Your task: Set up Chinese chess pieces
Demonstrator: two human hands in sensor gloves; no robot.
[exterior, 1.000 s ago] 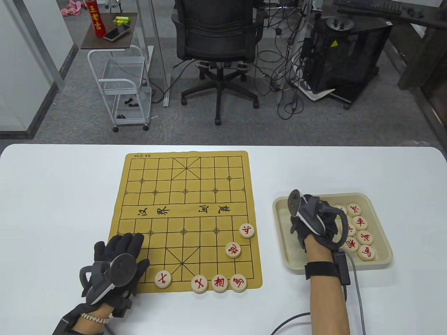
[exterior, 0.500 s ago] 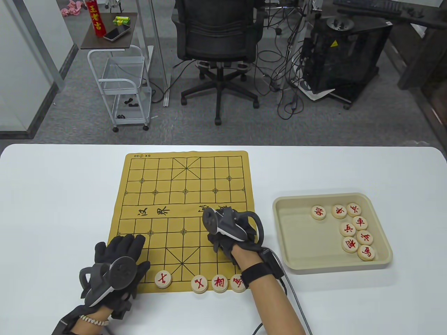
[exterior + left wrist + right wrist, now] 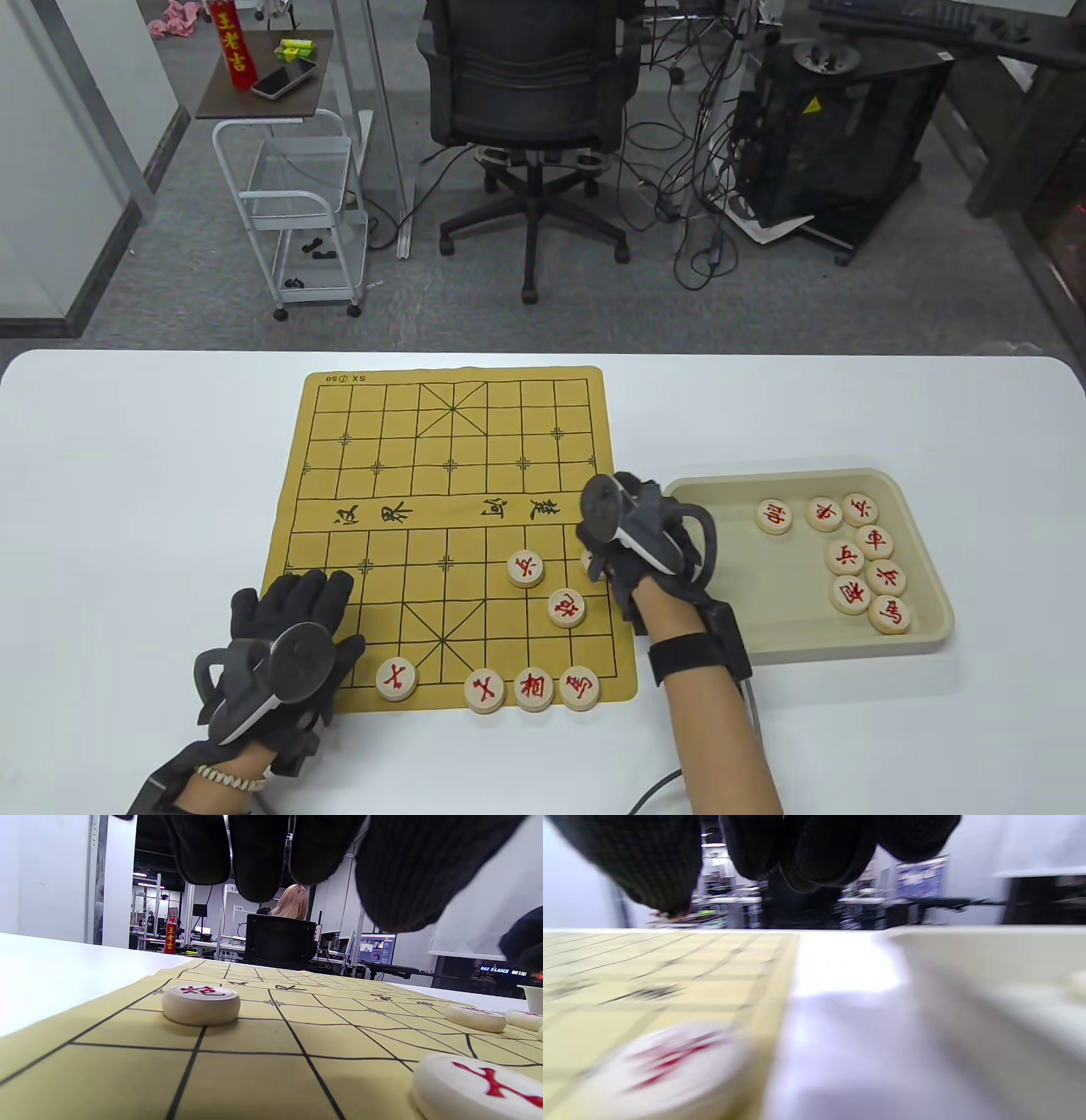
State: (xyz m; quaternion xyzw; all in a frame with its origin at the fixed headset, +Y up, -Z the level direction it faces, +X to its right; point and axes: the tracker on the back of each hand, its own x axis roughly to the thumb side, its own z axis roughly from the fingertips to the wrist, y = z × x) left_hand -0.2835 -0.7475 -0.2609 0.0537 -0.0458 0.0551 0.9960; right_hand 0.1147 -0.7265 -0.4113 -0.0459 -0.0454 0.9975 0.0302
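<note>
Six pieces (image 3: 525, 569) show on the board (image 3: 450, 475), eight in the tray (image 3: 925, 543); left hand (image 3: 293, 624) lies flat, right hand's (image 3: 632, 552) grip unclear.

— How does the overhead frame read?
— Evenly lit and sharp; the white worktop (image 3: 127, 475) is bright, shadows under the hands soft and short.

— And the wrist cameras?
— The left is crisp near the board (image 3: 254, 1035), its gloved fingers (image 3: 254, 853) dark against a bright room, lines bowing at the edges. The right is smeared throughout with blur, the tray (image 3: 988, 976) and a piece (image 3: 666, 1065) indistinct.
</note>
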